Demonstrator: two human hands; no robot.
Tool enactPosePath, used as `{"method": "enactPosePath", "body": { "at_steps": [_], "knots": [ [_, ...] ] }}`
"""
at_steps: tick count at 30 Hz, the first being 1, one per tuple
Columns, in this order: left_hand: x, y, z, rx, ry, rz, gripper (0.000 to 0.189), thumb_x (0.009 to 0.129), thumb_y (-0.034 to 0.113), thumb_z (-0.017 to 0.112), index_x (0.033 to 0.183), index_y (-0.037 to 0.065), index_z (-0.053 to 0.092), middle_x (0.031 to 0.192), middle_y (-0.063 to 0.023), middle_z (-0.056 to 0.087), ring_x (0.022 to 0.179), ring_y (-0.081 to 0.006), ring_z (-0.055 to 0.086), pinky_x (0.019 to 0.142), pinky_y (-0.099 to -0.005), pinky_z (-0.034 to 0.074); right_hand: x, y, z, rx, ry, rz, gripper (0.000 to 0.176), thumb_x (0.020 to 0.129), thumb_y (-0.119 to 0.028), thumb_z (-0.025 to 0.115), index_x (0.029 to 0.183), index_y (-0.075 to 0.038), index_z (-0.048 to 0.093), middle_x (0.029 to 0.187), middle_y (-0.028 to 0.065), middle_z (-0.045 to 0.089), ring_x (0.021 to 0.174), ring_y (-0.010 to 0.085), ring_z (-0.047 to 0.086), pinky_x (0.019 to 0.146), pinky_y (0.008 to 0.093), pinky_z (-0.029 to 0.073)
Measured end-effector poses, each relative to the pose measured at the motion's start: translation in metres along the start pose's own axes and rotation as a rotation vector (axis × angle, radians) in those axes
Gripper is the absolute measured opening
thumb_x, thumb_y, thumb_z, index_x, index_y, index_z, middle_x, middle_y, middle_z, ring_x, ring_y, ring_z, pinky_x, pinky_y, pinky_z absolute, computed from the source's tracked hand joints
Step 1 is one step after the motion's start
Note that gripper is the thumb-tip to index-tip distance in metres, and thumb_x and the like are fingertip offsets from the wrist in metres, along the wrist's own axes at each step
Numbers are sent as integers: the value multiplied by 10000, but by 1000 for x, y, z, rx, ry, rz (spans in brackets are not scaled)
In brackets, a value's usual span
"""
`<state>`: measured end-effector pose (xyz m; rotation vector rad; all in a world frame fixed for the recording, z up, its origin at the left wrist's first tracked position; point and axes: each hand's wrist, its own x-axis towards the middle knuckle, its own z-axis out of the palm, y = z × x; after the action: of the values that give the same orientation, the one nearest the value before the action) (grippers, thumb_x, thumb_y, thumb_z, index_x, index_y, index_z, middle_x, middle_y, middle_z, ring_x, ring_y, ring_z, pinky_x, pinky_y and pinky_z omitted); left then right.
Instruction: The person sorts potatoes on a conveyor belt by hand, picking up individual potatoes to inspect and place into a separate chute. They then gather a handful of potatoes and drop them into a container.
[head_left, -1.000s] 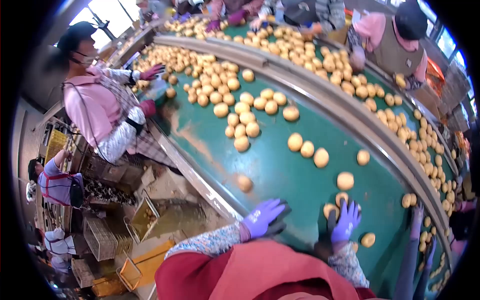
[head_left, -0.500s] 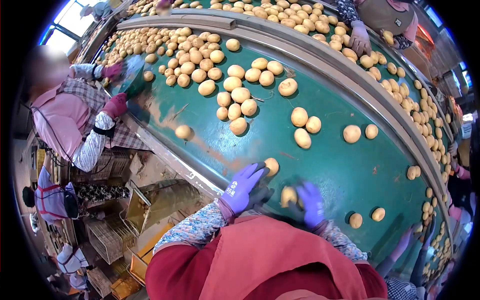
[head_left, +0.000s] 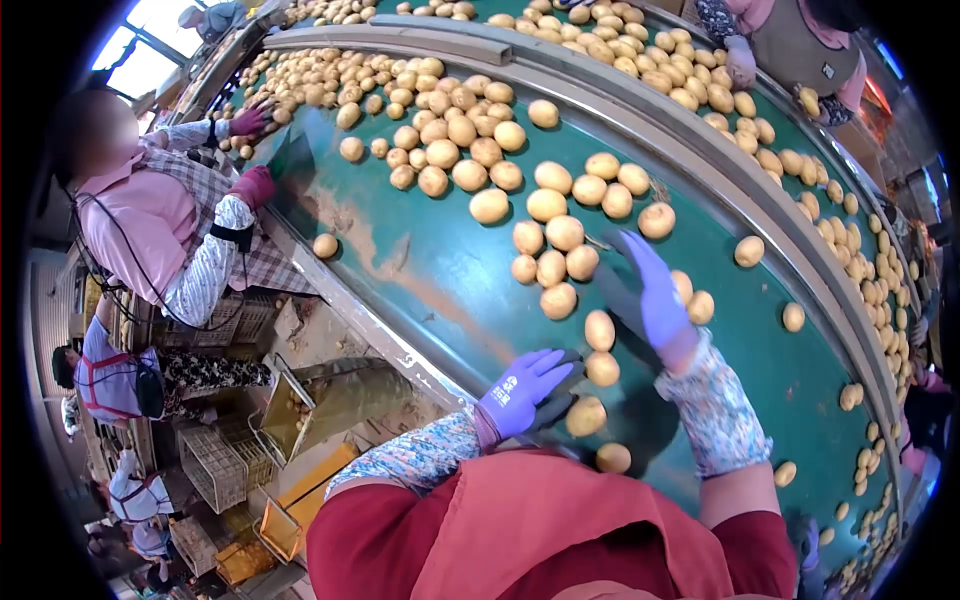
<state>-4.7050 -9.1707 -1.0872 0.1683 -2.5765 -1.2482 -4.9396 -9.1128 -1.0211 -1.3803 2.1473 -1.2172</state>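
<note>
Many potatoes [head_left: 564, 233] lie on a green belt [head_left: 450, 270]. My left hand [head_left: 530, 395], in a purple glove with dark fingertips, is over the belt's near edge, fingers apart and holding nothing. Just right of it lies a potato [head_left: 586, 416]. My right hand [head_left: 652, 298], in a matching glove, reaches farther across the belt with its fingers spread, beside two potatoes [head_left: 692, 297]. No potato shows in its grasp. Between the hands are two more potatoes [head_left: 601, 350], one behind the other.
A co-worker [head_left: 150, 220] in maroon gloves stands at the left, holding a dark green sheet [head_left: 292, 165] at the belt. A metal rail [head_left: 640, 120] divides this belt from another one with potatoes. Crates [head_left: 212, 470] stand below left. Another co-worker [head_left: 800, 60] is at upper right.
My right hand has moved forward across the belt, away from the potato near it. My left hand has shifted slightly right and down. The potatoes upstream have moved right.
</note>
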Motion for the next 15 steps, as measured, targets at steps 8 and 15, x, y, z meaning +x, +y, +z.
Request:
{"method": "enactPosePath", "body": {
  "at_steps": [8, 15],
  "knots": [
    [-22, -77, -69, 63, 157, -150, 469, 877, 117, 707, 1313, 4, 576, 1300, -249, 595, 1179, -440, 585, 1008, -492, 486, 99, 54, 80, -254, -506, 134, 389, 841, -255, 679, 1221, -180, 639, 1206, 173, 612, 1108, 396, 606, 953, 474, 505],
    [-10, -107, -111, 42, 288, -204, 422, 843, 93, 701, 1249, 23, 612, 1246, -210, 614, 1082, -426, 616, 919, -477, 512, 123, 90, 33, 490, 20, 181, 282, 943, -180, 664, 1186, -48, 609, 973, 72, 649, 840, 149, 624, 691, 281, 519]
  ]
}}
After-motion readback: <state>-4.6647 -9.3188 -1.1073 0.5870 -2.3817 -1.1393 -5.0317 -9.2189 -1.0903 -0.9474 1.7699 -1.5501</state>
